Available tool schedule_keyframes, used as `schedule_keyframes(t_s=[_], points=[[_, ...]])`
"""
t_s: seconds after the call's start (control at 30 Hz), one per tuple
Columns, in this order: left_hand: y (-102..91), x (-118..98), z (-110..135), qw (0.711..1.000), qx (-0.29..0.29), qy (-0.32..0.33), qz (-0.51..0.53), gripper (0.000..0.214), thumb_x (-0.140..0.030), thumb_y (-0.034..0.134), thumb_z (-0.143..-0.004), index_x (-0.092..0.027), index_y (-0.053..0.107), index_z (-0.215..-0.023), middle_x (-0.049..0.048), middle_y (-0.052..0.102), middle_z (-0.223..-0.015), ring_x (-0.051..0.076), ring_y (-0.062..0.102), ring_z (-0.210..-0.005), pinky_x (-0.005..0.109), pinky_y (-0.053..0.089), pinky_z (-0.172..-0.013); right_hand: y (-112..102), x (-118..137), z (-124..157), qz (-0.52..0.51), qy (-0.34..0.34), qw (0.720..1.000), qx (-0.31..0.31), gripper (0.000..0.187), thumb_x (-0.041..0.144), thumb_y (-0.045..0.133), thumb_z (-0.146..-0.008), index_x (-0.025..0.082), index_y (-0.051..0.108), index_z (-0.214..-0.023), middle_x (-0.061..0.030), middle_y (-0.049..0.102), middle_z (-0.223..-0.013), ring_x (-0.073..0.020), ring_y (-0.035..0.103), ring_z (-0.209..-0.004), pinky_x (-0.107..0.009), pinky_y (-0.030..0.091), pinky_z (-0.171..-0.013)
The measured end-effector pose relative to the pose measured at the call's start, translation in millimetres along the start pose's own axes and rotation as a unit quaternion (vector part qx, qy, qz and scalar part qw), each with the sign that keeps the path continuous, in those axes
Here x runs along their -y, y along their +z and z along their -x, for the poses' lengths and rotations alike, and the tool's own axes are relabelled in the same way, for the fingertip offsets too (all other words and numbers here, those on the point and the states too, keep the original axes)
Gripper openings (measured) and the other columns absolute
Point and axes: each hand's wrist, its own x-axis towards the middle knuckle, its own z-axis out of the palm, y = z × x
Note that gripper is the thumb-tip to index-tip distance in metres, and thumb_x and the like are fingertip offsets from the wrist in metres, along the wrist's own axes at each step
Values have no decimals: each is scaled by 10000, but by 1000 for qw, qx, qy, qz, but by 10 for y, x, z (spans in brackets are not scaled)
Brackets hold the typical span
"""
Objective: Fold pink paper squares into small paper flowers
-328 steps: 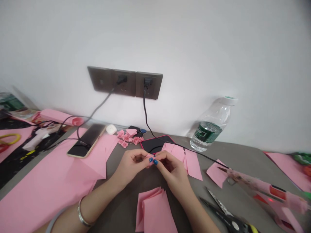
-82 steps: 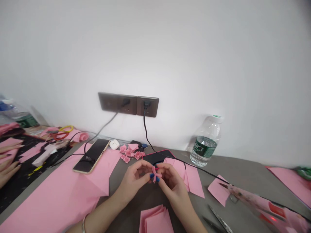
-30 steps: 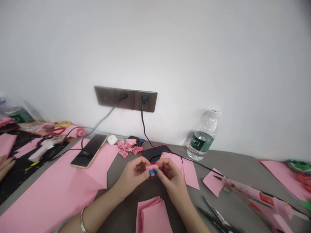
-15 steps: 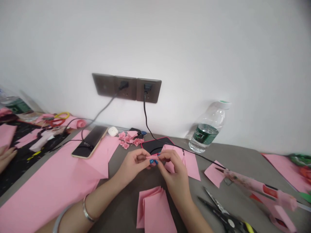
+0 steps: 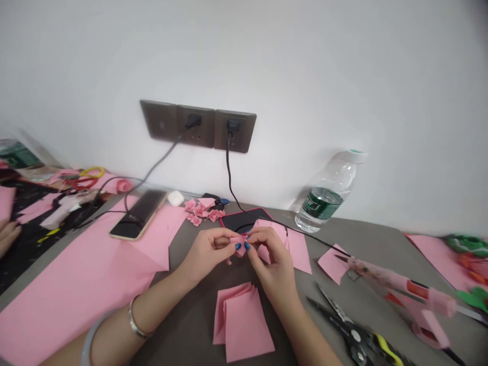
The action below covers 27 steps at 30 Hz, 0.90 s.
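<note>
Both hands meet over the grey table (image 5: 190,325) and pinch one small folded piece of pink paper (image 5: 240,239). My left hand (image 5: 208,251) grips its left side, thumb with a blue nail on top. My right hand (image 5: 269,259) closes on its right side. Below the hands lies a stack of pink paper squares (image 5: 240,320). Behind the hands sits a cluster of small finished pink paper flowers (image 5: 202,211).
A phone (image 5: 139,214) on a big pink sheet (image 5: 76,284) is plugged into the wall socket (image 5: 198,126). A dark red-edged device (image 5: 240,221), a water bottle (image 5: 330,193), a pink glue gun (image 5: 404,292) and scissors (image 5: 351,333) lie right. Another person's fingers (image 5: 7,235) show far left.
The camera has tilted down a little, so the scene sits higher. My fingers keep working the small pink piece, which now shows as a flatter fold between both thumbs.
</note>
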Motion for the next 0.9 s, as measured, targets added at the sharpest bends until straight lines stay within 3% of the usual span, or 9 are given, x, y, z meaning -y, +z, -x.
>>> schedule_keyframes(t_s=[0.3, 0.53, 0.7, 0.8, 0.9], points=[[-4, -37, -21, 1000, -26, 13, -6, 173, -288, 655, -830, -147, 750, -867, 35, 725, -663, 145, 654, -597, 210, 503, -515, -95, -32, -2, 83, -81, 991, 65, 216, 112, 545, -890, 260, 701, -871, -76, 664, -998, -202, 661, -910, -315, 540, -761], [-26, 19, -18, 1000, -26, -1, 13, 150, -285, 693, -807, -149, 741, -850, 36, 735, -684, 144, 661, -629, 203, 515, -546, -134, -63, -20, 91, -79, 988, 101, 224, 132, 526, -909, 263, 705, -875, -85, 639, -1055, -204, 652, -905, -333, 528, -745], [-21, -3, -19, 999, -48, -1, -2, 125, -255, 697, -795, -148, 736, -848, 33, 741, -701, 139, 660, -628, 206, 525, -560, -113, -82, -20, -17, 4, 998, 65, 128, 215, 565, -901, 223, 663, -819, -91, 610, -1053, -215, 622, -938, -358, 501, -827], [-8, -33, -14, 998, -50, 8, -38, 103, -226, 695, -789, -137, 732, -826, 35, 735, -695, 131, 648, -607, 215, 527, -577, -68, -104, -3, -108, 89, 989, 39, 131, 318, 590, -895, 213, 587, -817, -57, 614, -891, -196, 610, -830, -306, 497, -717], [-2, -42, -5, 998, -26, 25, -50, 98, -208, 652, -819, -139, 720, -832, 34, 726, -694, 136, 656, -635, 225, 526, -611, -23, -130, 11, -135, 156, 976, 69, 197, 381, 649, -855, 200, 577, -825, -15, 585, -751, -156, 566, -672, -256, 456, -602]])
